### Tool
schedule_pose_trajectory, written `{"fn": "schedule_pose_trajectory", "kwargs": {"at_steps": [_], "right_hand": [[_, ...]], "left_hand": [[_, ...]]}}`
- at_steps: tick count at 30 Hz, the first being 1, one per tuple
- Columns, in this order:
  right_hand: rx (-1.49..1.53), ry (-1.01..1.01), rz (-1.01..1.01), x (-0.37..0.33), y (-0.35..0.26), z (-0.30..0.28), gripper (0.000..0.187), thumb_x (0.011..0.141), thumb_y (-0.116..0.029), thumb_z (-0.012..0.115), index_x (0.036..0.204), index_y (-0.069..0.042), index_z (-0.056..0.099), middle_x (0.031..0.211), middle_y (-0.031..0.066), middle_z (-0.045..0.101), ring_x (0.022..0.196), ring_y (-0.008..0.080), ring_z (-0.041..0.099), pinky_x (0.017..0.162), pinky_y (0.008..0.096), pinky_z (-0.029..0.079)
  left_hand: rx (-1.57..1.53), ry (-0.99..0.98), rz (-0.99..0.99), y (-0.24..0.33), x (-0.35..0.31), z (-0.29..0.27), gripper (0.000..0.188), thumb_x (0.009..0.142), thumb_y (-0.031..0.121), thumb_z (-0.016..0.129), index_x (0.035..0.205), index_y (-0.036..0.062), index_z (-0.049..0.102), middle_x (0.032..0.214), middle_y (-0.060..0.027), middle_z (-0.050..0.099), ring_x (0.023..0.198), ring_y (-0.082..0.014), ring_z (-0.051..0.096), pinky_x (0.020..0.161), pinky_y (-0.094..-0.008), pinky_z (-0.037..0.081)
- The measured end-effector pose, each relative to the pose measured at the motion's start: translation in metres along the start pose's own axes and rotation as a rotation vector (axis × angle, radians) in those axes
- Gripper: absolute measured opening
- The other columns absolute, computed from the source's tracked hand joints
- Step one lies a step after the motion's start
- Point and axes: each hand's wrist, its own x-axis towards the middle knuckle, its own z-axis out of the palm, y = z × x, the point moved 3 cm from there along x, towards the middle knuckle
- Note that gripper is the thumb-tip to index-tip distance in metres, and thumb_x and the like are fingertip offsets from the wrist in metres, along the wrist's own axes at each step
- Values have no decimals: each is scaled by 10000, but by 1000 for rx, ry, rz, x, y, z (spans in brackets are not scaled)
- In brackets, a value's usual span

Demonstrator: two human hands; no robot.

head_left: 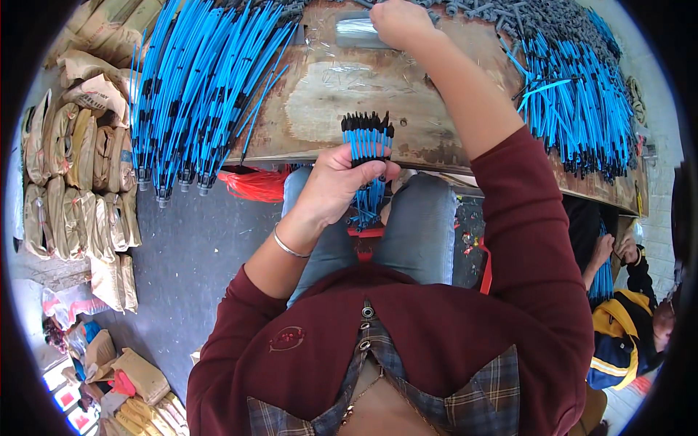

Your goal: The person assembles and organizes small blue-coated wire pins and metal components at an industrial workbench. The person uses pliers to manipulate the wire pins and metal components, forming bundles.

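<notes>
My left hand (336, 180), with a silver bangle on its wrist, is closed round a bundle of thin blue rods with black tips (369, 139). The bundle stands above my lap, just in front of the table edge, its black ends pointing away from me. At the far side of the table, my right hand (401, 23) has its fingers drawn together beside a shallow clear tray of thin, shiny transparent strips (358, 30). The fingertips are partly hidden, so whatever they pinch does not show.
Long blue rods (193, 80) heap over the wooden table's (309, 109) left side; shorter ones (578, 109) pile at right, below small grey parts (480, 9). Brown sacks (62, 211) are stacked at left. A co-worker's hands (614, 251) hold blue rods at right.
</notes>
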Motion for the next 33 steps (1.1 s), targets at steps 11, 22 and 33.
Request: {"fn": "schedule_pose_trajectory", "kwargs": {"at_steps": [11,22,33], "right_hand": [[1154,-6,355,-60,-37,-88,166,838,-146,574,930,-12,611,810,84,643,725,190,614,671,286,484],[852,328,92,-114,-120,-109,110,722,-10,651,825,-3,613,815,102,644,743,214,632,652,288,498],[1103,452,317,-139,-100,-157,93,867,-46,541,949,-3,532,777,88,654,747,173,633,705,279,497]], "left_hand": [[112,23,39,-2,-1,3,180,839,15,579,1018,20,602,891,-73,657,833,-124,618,733,-234,482],[160,53,213,-7,-11,7,119,840,4,575,946,12,629,891,-38,650,791,-79,588,707,-232,476],[295,4,373,3,-19,5,177,843,-25,549,1002,3,621,927,-60,651,873,-122,597,791,-253,474]]}}
